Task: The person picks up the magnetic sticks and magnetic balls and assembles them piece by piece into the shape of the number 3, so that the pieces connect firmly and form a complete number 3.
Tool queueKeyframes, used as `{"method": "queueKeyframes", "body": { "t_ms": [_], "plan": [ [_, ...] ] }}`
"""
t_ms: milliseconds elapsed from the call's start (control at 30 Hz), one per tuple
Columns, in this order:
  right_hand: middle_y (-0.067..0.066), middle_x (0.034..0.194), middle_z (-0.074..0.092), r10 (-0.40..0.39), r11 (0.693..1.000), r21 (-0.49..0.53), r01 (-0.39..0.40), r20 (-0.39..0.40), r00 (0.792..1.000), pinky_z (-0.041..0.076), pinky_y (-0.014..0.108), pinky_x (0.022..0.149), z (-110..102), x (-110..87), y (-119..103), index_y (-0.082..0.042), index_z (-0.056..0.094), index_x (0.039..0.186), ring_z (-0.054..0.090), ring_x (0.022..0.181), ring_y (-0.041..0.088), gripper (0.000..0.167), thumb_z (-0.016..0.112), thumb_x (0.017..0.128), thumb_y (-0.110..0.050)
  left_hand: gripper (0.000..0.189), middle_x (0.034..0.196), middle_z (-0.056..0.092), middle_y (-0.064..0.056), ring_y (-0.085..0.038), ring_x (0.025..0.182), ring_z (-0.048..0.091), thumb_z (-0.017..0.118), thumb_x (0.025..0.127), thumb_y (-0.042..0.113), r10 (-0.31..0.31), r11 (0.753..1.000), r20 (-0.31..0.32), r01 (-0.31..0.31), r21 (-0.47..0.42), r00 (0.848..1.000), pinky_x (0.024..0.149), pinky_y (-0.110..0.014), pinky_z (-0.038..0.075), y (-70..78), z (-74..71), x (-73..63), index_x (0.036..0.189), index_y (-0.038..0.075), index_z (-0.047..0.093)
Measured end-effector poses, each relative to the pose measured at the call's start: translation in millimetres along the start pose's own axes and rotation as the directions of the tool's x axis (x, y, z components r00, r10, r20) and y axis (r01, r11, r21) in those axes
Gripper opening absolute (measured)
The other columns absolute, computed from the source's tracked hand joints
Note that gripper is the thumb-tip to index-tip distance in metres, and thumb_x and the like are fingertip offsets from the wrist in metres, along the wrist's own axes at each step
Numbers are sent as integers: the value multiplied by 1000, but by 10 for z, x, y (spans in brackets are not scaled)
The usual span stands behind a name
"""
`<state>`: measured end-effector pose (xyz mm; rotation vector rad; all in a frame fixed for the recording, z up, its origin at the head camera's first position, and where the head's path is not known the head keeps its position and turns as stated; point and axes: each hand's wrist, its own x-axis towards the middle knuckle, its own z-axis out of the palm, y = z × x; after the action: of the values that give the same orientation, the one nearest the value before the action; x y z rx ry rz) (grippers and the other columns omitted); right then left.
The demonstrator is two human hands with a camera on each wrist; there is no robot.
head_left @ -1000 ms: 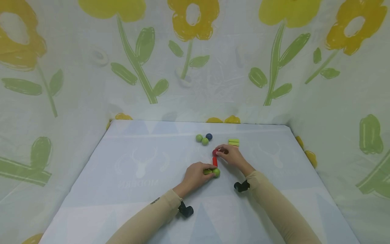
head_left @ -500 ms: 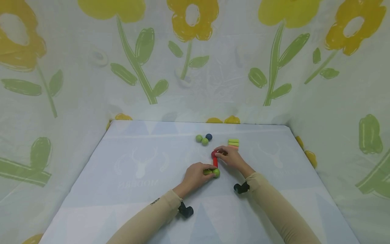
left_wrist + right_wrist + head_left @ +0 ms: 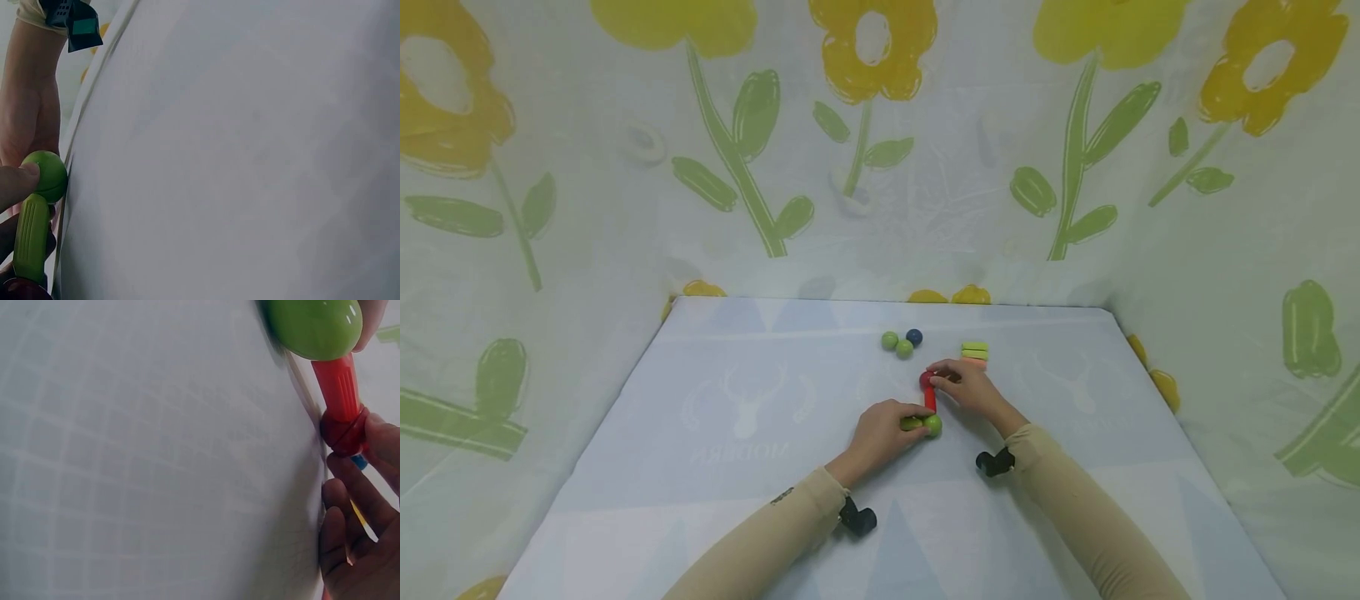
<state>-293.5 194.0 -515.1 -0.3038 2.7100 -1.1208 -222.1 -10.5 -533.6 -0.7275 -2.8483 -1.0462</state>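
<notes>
My left hand (image 3: 886, 431) pinches a green ball (image 3: 932, 426) between thumb and fingers. A ribbed green rod (image 3: 32, 237) joins that ball, and a dark red ball (image 3: 25, 289) shows at the rod's other end in the left wrist view. From the green ball a red rod (image 3: 930, 400) runs away from me to a red ball (image 3: 927, 381). My right hand (image 3: 973, 386) grips this red ball with thumb and index finger, its other fingers loosely curled. In the right wrist view, a bit of blue (image 3: 359, 462) peeks out behind the red ball (image 3: 344, 432).
Farther back on the table (image 3: 715, 467) lie two loose green balls (image 3: 890, 340) and a dark blue ball (image 3: 913, 337). To their right, yellow-green rods (image 3: 975, 347) lie beside an orange-pink one (image 3: 974, 364). Flowered cloth walls (image 3: 955, 192) surround the table.
My right hand and the red ball have shifted slightly toward me, closer against the red rod. My left hand stays in place on the green ball.
</notes>
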Motion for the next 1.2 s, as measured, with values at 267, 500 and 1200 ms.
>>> {"method": "queueKeyframes", "body": {
  "t_ms": [267, 500, 1200],
  "plan": [
    [2, 118, 70, -2, 1000, -8, 2, 6, 1000, 51, 42, 96, 8, 25, 40, -15, 68, 128, 62, 106, 21, 30, 67, 100, -27, 29, 100, 73, 10, -7, 79, 53, 78, 90, 36, -4, 1000, 3, 4, -9, 1000, 70, -25, 42, 6, -7, 3, 118, 28, 78],
    [2, 118, 70, -13, 1000, 9, 13, 4, 1000, 52, 41, 95, 13, 35, 78, -16, 68, 127, 62, 105, 20, 29, 67, 100, -26, 29, 101, 74, 11, -6, 79, 53, 78, 91, 37, -3, 1000, 2, 3, -13, 1000, 70, -24, 42, 1, 3, 10, 118, 28, 78],
    [6, 115, 68, -14, 999, -42, 8, -152, 988, 53, 38, 84, -161, -20, 155, -16, 67, 129, 61, 103, 24, 28, 64, 102, -23, 28, 103, 75, 9, -6, 82, 56, 79, 89, 35, 22, 1000, -22, -22, -12, 1000, 71, -25, 44, -16, 5, 3, 116, 28, 79]
  ]
}}
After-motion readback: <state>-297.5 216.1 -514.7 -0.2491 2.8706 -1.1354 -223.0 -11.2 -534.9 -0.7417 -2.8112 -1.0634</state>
